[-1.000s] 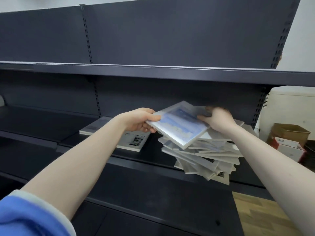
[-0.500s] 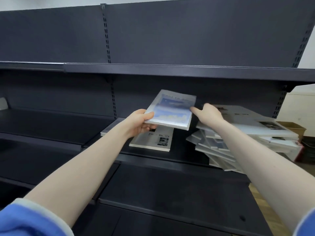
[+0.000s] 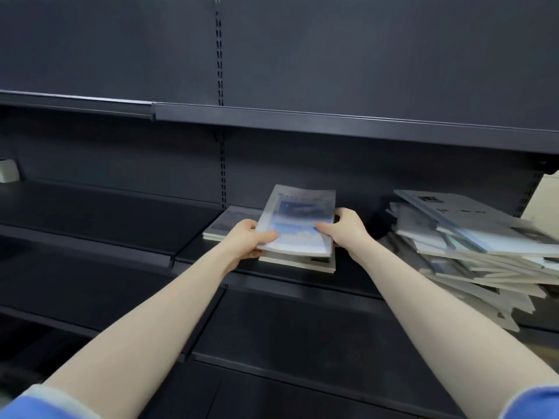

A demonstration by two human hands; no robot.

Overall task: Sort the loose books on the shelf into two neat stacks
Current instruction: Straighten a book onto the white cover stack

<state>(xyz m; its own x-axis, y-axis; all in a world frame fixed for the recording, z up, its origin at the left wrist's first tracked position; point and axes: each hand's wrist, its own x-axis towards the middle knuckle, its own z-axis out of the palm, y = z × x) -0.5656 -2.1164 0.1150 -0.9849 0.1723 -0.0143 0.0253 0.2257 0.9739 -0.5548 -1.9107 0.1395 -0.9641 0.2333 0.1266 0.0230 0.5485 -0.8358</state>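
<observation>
A blue-and-white book (image 3: 298,222) is held flat between both hands, just above a white book (image 3: 299,263) lying on the dark middle shelf (image 3: 357,279). My left hand (image 3: 251,238) grips its left edge, thumb on the cover. My right hand (image 3: 344,226) holds its right edge. Another book (image 3: 230,222) lies behind and to the left, partly hidden by my left hand. A messy pile of loose books (image 3: 472,246) leans at the right of the same shelf.
An upper shelf (image 3: 332,122) overhangs the books closely. A lower shelf (image 3: 287,334) juts out below my forearms. The left bay (image 3: 99,219) holds a small white object (image 3: 7,170) at its far edge.
Both hands have carried the blue-and-white book left from the loose pile and lowered it over the white book. The view has shifted left, so the pile now sits at the right.
</observation>
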